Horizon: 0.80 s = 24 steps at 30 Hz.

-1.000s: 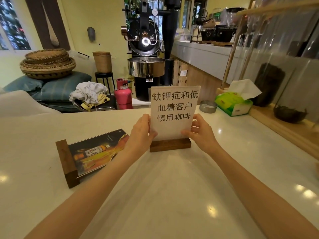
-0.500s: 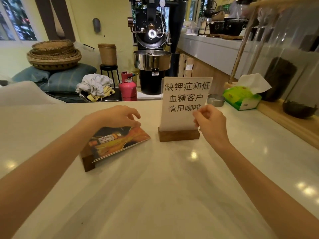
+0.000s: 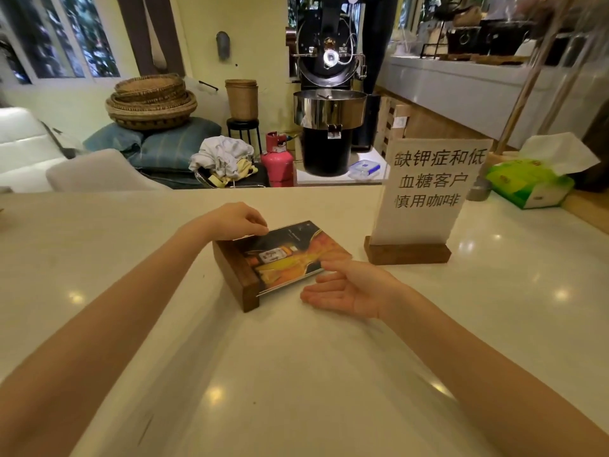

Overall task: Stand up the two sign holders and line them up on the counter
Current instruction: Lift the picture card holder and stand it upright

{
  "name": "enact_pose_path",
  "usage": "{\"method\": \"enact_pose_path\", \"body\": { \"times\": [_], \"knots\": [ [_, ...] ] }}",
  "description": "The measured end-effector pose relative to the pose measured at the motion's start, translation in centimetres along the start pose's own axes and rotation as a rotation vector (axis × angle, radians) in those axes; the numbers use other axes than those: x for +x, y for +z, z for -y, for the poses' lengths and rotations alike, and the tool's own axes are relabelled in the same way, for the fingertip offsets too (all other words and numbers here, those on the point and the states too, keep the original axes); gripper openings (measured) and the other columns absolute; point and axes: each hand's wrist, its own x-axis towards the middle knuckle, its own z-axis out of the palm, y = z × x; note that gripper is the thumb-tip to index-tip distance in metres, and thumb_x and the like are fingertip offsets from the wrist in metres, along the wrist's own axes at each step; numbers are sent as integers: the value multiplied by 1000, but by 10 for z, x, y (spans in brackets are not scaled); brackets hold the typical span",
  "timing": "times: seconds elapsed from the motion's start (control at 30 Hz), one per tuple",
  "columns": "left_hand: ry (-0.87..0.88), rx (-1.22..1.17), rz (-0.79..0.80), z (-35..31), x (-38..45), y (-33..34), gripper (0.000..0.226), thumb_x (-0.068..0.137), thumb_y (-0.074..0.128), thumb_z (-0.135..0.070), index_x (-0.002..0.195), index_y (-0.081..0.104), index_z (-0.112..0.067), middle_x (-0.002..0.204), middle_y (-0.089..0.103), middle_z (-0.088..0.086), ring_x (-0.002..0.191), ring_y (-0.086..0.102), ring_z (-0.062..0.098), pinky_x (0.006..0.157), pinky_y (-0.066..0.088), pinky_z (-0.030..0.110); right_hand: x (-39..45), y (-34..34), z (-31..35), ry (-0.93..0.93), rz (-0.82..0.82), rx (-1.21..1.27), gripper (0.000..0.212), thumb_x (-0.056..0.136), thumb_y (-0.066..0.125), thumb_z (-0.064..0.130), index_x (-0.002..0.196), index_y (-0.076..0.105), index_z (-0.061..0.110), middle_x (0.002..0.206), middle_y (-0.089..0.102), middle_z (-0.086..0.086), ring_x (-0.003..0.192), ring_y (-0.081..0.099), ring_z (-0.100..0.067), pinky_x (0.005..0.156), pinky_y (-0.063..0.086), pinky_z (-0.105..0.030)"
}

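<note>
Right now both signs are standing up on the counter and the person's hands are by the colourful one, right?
Not quite. In the head view only the white sign stands up. The colourful sign is lying flat on the counter, its wooden base on its side. The rest is right: the left hand pinches its far edge and the right hand lies open beside it.

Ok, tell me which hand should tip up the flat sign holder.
Probably the left hand: its fingertips pinch the flat sign holder's far edge beside the wooden base. The right hand lies open, palm up, at the near edge.
</note>
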Motion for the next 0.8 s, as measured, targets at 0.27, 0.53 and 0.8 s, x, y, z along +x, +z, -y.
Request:
{"method": "enact_pose_path", "body": {
  "times": [0.27, 0.53, 0.8],
  "knots": [
    [-43, -30, 61, 11, 15, 1, 33, 87, 54, -29, 114, 59, -11, 121, 59, 12, 99, 51, 21, 83, 40, 31, 13, 23, -6, -115, -81, -46, 8, 90, 48, 1, 87, 56, 2, 95, 65, -27, 89, 67, -37, 60, 59, -37],
    [-115, -95, 74, 19, 24, 4, 39, 77, 67, -32, 109, 64, -10, 104, 64, 9, 95, 54, 22, 77, 41, 29, 30, 28, -8, -174, -211, -22, 9, 80, 61, -7, 84, 58, 1, 95, 69, -22, 58, 68, -23, 47, 58, -28],
    [-157, -317, -94, 18, 20, 7, 35, 75, 70, -28, 103, 66, -8, 96, 62, 8, 90, 53, 21, 64, 42, 25, 28, 22, 10, -377, -294, -201, 20, 78, 67, 1, 96, 62, -8, 90, 71, -20, 56, 71, -18, 45, 57, -21]
  ]
}}
